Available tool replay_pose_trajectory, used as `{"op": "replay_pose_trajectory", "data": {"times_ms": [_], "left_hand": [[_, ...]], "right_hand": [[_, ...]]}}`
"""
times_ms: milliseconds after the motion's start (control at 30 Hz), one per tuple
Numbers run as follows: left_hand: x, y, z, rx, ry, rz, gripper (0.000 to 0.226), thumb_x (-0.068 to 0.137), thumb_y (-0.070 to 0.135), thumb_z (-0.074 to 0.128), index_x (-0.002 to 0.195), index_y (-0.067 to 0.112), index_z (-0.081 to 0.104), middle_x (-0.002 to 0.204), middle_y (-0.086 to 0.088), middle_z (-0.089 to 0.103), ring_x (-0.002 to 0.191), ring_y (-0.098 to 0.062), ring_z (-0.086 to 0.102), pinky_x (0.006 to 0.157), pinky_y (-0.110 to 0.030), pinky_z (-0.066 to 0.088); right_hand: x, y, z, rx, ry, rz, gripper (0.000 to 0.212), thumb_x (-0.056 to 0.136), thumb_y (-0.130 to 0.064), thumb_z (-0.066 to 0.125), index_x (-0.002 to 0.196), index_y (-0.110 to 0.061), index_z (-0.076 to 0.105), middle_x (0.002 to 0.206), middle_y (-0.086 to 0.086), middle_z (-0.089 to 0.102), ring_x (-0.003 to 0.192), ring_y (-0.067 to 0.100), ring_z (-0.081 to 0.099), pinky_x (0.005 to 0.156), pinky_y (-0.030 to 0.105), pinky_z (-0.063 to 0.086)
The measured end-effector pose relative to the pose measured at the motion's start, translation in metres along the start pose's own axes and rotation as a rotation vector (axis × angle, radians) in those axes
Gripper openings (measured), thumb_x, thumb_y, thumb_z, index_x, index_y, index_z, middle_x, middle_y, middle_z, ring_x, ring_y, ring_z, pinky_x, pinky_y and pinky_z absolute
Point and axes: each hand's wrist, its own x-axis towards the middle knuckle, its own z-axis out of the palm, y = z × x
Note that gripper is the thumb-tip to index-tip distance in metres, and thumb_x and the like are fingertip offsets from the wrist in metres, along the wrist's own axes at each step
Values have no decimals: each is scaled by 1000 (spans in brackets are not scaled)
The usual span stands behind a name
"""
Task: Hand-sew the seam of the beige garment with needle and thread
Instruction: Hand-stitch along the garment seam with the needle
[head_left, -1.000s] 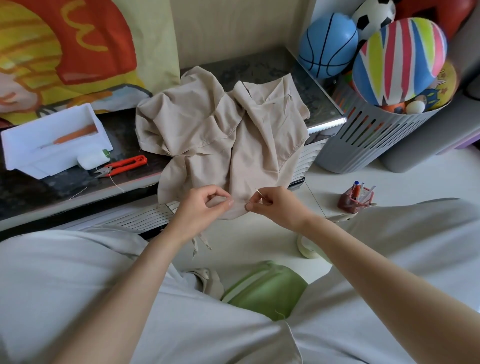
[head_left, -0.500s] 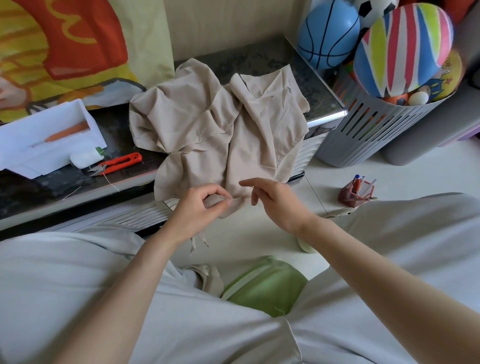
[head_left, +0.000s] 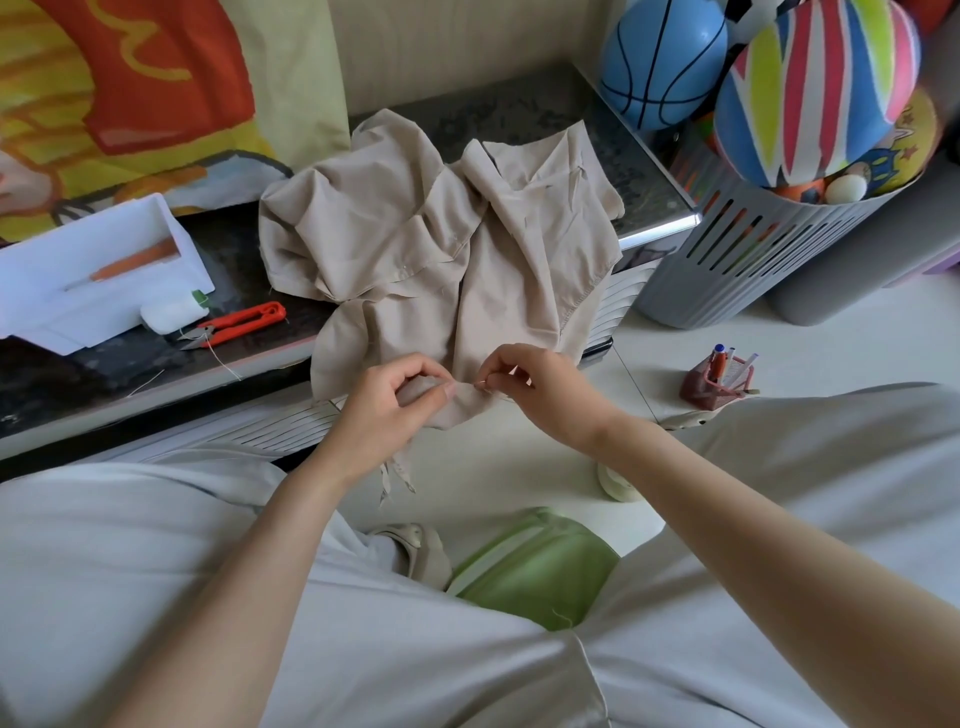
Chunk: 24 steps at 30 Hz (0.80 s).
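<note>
Right hand (head_left: 540, 387) has returned to beige garment (head_left: 441, 249), pinching needle (head_left: 483, 383).

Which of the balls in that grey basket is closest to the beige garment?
The blue ball with black basketball lines, leftmost in the basket; the striped ball sits farther right.

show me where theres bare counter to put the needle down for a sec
Barest: the dark counter strip in front of the white tray, left of the beige garment, with only stray threads. Another patch lies behind the garment by the wall. Crowded around the red snips and thread spool.
</note>
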Motion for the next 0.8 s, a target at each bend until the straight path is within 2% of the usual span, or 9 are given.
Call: {"op": "replay_pose_trajectory", "data": {"times_ms": [100,300,467,600,733,800], "left_hand": [[0,-1,-1,10,3,18,5,89,7,63,84,8,65,72,19,61,72,6,52,70,-9,39],[0,0,-1,8,-3,17,11,89,6,62,83,16,64,74,24,63,74,9,54,71,-6,39],[0,-1,-1,17,-5,27,11,89,4,61,85,14,64,73,26,63,74,10,55,71,-5,38],[0,-1,-1,23,-7,33,15,89,6,62,82,20,64,74,25,64,76,9,55,72,-6,39],[0,-2,-1,20,-21,38,18,89,7,61,81,22,63,74,24,64,75,7,55,71,-6,39],[1,-1,0,20,-33,41,18,89,6,61,80,22,63,73,24,63,73,8,54,70,-6,38]], "right_hand": [[0,-1,0,6,-8,-5,16,91,-2,53,90,-9,67,75,-21,53,65,-14,49,65,5,36],[-1,-2,2,10,-15,-17,14,91,-4,54,90,-9,67,74,-20,53,63,-10,48,66,6,36],[-1,-3,3,33,-24,-3,14,92,-5,53,90,-10,66,75,-16,55,63,-2,47,67,9,36],[-3,-6,3,59,-36,-12,20,92,-4,51,85,-19,62,84,-4,60,65,-1,48,68,8,36],[-2,-7,5,102,-61,-15,19,92,-3,52,85,-18,62,77,-13,58,64,-9,50,67,7,38],[-1,-7,6,113,-81,-18,20,92,-3,52,84,-20,61,74,-15,57,63,-8,50,68,9,39]]}}
